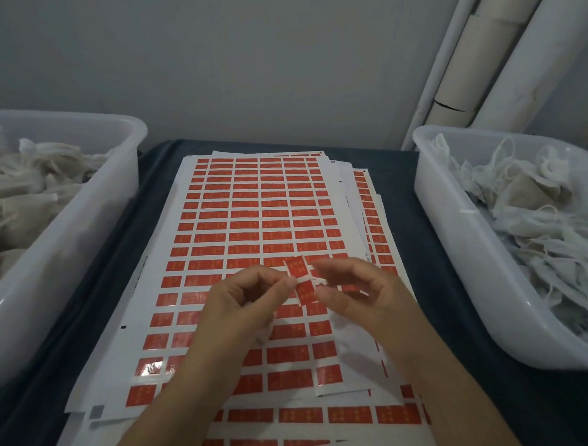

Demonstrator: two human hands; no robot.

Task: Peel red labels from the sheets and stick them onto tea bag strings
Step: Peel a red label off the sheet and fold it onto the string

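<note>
Small glossy red rectangular label (300, 279), creased across the middle over a thin white string (318, 281), held in the air just above the sheets, centre of view. Left hand (245, 304) at 9 o'clock of it, fingers curled, thumb and forefinger tip pinching the label's left edge. Right hand (356, 292) at 3 o'clock, fingers loosely bent, tips at the label's right edge and the string; whether it truly grips is hard to tell, blurred. Both forearms come up from 6 o'clock, bare.

Under the hands: stack of white paper sheets with rows of red rectangular stickers (251, 204), shiny backing, several cells on the near right side peeled to bare white. More sheets fan out at 6 and 2 o'clock. All lie on a dark blue-grey cloth-covered table (433, 284).

At 9 o'clock, translucent white plastic tub (83, 211) with beige filled mesh tea bags (22, 201). At 3 o'clock, second translucent plastic tub (454, 222) with crumpled white gauzy bags and strings (538, 212).
</note>
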